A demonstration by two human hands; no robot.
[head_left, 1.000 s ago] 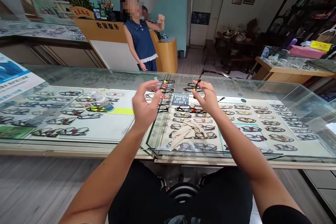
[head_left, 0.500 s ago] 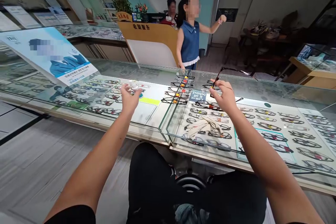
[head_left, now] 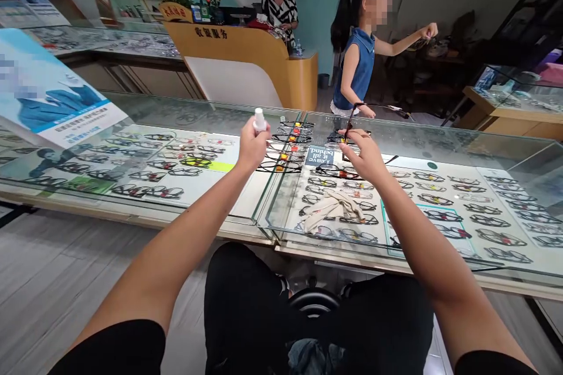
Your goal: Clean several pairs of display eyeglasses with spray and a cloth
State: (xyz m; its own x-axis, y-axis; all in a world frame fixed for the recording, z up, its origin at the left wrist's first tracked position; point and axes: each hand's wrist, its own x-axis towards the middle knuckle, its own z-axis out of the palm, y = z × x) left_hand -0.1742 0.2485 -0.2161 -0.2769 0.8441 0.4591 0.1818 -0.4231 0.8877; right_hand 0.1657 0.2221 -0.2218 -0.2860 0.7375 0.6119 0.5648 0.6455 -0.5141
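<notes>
My left hand (head_left: 254,143) is wrapped round a small white spray bottle (head_left: 259,119), held upright with its nozzle above my fingers. Most of the bottle's body is hidden by the hand. In my right hand (head_left: 364,153) I pinch a dark pair of glasses (head_left: 350,123) on edge, one temple reaching away to the right. A row of glasses (head_left: 281,156) lies on the counter top between my hands. Below my right hand another dark pair of glasses (head_left: 338,172) rests on the glass. Closer to me lies a crumpled beige cloth (head_left: 333,208).
The glass display counter (head_left: 229,224) holds many spectacle frames under its top. A blue poster stand (head_left: 57,96) leans at the left. Across the counter stands a person in a blue sleeveless top (head_left: 358,64); another person (head_left: 280,9) is behind the wooden cashier desk (head_left: 246,47).
My left hand has moved right with the bottle, which has turned from tilted to upright. My right hand still holds the glasses. The person in blue has shifted right in view.
</notes>
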